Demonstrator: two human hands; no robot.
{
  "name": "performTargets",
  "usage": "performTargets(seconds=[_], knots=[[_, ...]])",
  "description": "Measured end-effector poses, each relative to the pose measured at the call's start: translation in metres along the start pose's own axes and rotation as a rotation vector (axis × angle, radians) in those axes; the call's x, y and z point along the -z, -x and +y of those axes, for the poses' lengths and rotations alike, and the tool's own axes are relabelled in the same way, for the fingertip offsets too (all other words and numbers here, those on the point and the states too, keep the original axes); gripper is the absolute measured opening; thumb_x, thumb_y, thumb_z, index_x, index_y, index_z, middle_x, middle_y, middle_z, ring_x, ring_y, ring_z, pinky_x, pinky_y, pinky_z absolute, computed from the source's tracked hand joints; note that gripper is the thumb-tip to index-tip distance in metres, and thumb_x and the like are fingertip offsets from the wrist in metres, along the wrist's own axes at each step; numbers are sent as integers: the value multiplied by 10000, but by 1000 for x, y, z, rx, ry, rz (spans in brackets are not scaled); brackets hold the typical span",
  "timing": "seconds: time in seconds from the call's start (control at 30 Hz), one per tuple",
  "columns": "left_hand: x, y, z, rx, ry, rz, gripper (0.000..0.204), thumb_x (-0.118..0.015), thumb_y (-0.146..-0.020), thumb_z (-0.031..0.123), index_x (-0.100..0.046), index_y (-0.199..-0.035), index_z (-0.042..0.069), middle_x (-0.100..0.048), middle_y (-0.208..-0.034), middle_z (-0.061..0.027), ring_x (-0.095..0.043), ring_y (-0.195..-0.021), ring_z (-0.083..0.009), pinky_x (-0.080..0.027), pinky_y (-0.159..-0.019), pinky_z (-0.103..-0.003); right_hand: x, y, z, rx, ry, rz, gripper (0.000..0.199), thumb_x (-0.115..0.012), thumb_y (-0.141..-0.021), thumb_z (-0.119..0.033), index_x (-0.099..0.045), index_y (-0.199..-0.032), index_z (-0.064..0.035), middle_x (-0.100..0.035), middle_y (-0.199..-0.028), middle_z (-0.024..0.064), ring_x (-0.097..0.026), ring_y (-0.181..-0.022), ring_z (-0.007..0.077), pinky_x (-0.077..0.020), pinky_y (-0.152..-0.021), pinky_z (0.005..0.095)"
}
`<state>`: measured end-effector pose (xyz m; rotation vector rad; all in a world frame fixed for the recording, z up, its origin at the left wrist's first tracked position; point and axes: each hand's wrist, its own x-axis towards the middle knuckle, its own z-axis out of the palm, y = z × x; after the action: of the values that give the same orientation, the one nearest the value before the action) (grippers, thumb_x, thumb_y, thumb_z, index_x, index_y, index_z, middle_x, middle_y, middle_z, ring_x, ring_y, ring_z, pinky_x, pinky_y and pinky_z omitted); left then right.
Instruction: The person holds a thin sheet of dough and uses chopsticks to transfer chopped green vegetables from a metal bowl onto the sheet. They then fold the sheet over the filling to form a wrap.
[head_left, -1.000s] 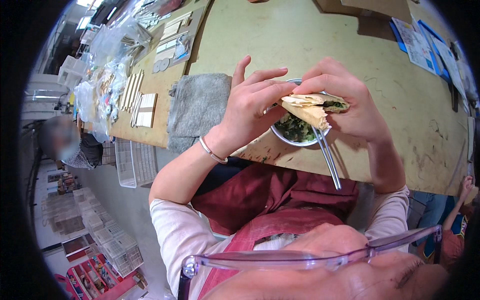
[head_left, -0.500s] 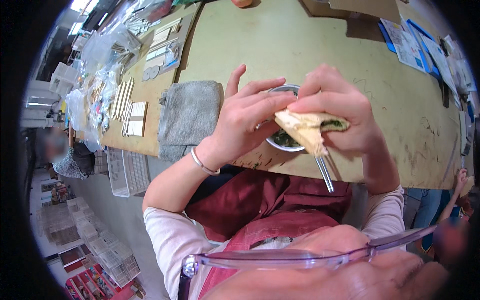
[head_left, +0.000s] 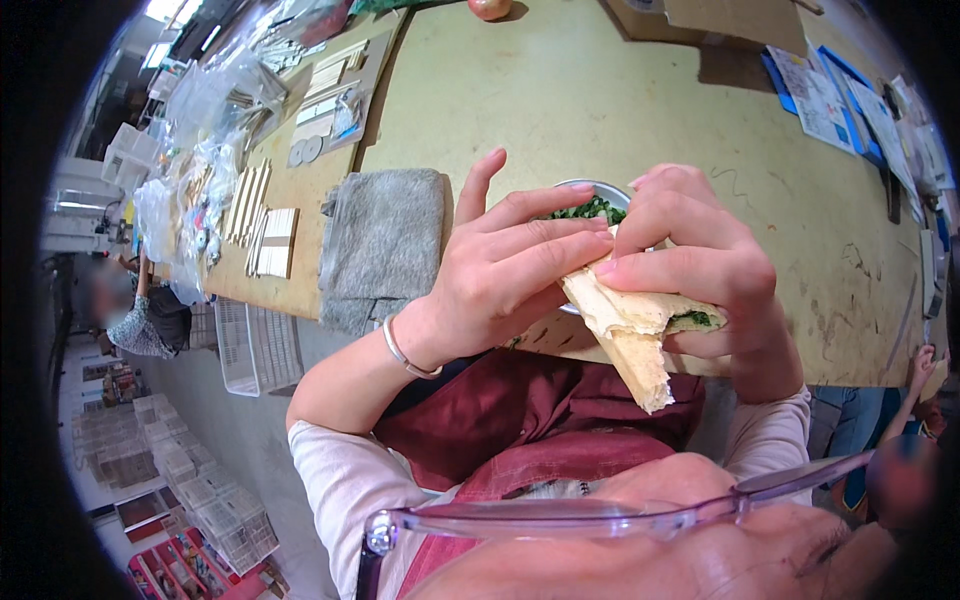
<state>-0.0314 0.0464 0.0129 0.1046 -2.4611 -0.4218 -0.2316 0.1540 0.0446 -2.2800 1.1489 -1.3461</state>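
Head: bowl (head_left: 585, 188) mostly behind hands (head_left: 600, 270)

You are in a workshop: a long, scuffed yellow-green worktable (head_left: 620, 110) carries stacks of pale cut wooden slats (head_left: 262, 215), clear plastic bags of small parts (head_left: 200, 130) and a grey felt mat (head_left: 385, 245), with white wire baskets (head_left: 200, 500) stacked on the floor

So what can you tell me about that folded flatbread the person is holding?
The flatbread is pale, thin and floury-looking, folded around a dark green leafy filling that shows at its right end. It is tilted, one torn-looking corner pointing down toward the person. Both the left hand and right hand pinch it, above the table edge and a metal bowl of greens.
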Motion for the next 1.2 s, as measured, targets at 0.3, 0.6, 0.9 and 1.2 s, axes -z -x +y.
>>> performTargets(seconds=[0.3, 0.6, 0.9, 1.2], knots=[[-1, 0, 2, -5, 1, 18, 344, -717, -714, 77, -685, -1050, 142, -704, -1033, 0, -626, -1111, -218, -207, -1105, -552, 1, 0, 1, 41, -19, -11, 273, -751, -658, -146, -675, -903, -52, -600, -828, 55, -546, -754, 240, -425, -795, 429], [1, -1, 3, -30, 21, 25, 268, -678, -760, 49, -690, -1026, 80, -723, -1025, -63, -639, -1105, -272, -151, -1147, -496, -2, 2, 5, 126, -38, 0, 235, -730, -742, -182, -672, -931, -55, -615, -853, 61, -538, -755, 241, -426, -771, 426], [5, -2, 5, -10, 49, 16, 238, -707, -776, 97, -685, -1013, 88, -719, -1050, -63, -638, -1107, -273, -141, -1152, -498, 1, 2, 4, 158, 7, -3, 210, -728, -750, -195, -676, -914, -76, -620, -857, 46, -545, -741, 223, -429, -773, 426], [10, -1, 16, -27, 31, 7, 251, -712, -801, 129, -675, -1048, 113, -721, -1045, -45, -635, -1117, -260, -133, -1156, -509, -3, 3, -14, 128, 75, 53, 146, -702, -687, -172, -677, -815, -105, -623, -799, 4, -554, -731, 164, -433, -823, 414]])
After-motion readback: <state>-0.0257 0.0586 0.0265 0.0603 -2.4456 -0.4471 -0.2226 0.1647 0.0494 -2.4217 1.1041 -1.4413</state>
